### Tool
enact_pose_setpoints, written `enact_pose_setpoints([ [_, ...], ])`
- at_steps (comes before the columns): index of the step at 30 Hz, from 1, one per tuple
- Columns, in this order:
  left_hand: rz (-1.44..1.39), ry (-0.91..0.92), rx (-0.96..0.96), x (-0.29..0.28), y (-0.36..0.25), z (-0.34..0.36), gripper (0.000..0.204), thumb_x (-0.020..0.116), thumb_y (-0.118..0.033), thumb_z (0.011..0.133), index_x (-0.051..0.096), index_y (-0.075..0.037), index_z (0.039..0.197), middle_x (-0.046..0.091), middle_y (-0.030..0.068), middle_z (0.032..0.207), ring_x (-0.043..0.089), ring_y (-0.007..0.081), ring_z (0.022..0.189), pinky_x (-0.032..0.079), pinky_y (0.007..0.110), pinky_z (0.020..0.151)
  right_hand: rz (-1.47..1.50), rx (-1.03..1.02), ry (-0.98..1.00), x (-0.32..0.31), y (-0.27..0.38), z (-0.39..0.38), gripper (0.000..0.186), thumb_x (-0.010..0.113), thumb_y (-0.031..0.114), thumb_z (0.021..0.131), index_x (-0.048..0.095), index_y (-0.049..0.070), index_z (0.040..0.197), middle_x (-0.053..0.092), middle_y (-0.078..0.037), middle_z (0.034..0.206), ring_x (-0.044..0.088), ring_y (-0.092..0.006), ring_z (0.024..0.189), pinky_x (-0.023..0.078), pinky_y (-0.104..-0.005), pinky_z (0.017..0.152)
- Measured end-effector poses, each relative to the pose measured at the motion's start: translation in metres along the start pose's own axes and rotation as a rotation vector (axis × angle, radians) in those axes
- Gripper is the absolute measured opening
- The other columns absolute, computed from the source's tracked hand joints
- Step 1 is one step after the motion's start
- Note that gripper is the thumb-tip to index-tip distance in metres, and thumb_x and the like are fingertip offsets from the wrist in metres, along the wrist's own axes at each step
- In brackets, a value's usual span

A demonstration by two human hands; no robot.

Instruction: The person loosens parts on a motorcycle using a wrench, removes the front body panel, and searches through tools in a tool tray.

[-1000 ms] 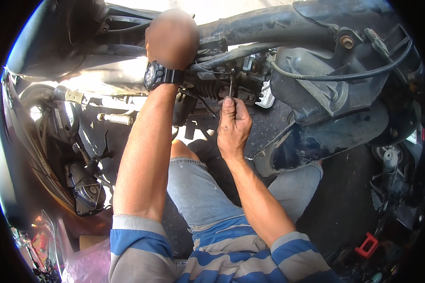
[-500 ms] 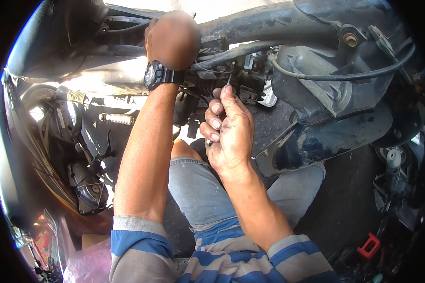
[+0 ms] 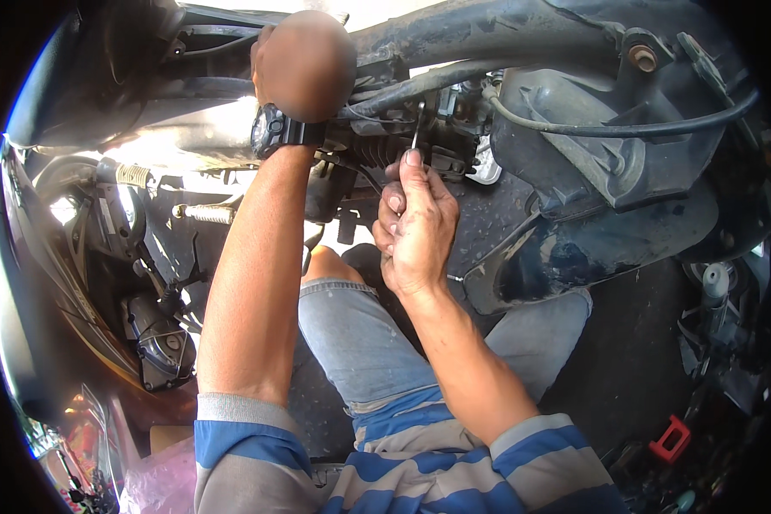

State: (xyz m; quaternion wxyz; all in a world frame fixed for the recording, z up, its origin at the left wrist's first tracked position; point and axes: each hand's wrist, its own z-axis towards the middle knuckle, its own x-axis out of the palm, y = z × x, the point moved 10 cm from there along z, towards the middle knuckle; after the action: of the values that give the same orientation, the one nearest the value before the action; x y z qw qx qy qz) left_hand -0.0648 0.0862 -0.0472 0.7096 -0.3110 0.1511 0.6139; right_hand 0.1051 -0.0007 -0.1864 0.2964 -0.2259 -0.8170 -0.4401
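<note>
Head: black cable (image 3: 608,132) crosses housing (image 3: 550,163) near right hand (image 3: 421,231).

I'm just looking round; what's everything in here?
Slim metal tool: one, silver, above centre
Frame tube: one, dark, top right
Curved cable: one, black, upper right
Plastic housing: one, dark grey, right
Plastic piece: one, red, lower right
Plastic wrapping: one, pink, lower left
Other parts: uncountable, mostly dark, edges
Wristwatch: one, black, upper left
Shorts: one pair, blue denim, lower centre
Striped shirt: one, blue and grey, bottom
Left hand: one, blurred, top centre
Right hand: one, gripping tool, centre
</note>
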Motion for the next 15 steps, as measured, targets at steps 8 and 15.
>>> enact_pose_setpoints([
  [8,0.066,-0.004,0.058,0.0,0.005,-0.003,0.039,0.04,-0.024,0.097,0.063,-0.002,0.075,0.066,0.0176,0.08,0.059,0.0416,0.083,0.046,0.05,0.082,-0.808,-0.814,0.075,-0.022,0.028,0.041,0.034,0.054,0.037,0.105,0.06,0.006,0.093,0.05,0.004,0.07,0.037,-0.0018,0.052,0.029,-0.0179,0.046],
  [15,0.023,0.019,-0.016,-0.009,-0.006,0.004,0.047,0.039,-0.029,0.097,0.066,0.001,0.074,0.068,0.0191,0.083,0.059,0.0435,0.086,0.045,0.052,0.086,-0.521,-0.365,0.139,-0.017,0.034,0.03,0.031,0.054,0.037,0.105,0.062,0.007,0.1,0.049,0.004,0.071,0.037,-0.0008,0.05,0.027,-0.0179,0.042],
])
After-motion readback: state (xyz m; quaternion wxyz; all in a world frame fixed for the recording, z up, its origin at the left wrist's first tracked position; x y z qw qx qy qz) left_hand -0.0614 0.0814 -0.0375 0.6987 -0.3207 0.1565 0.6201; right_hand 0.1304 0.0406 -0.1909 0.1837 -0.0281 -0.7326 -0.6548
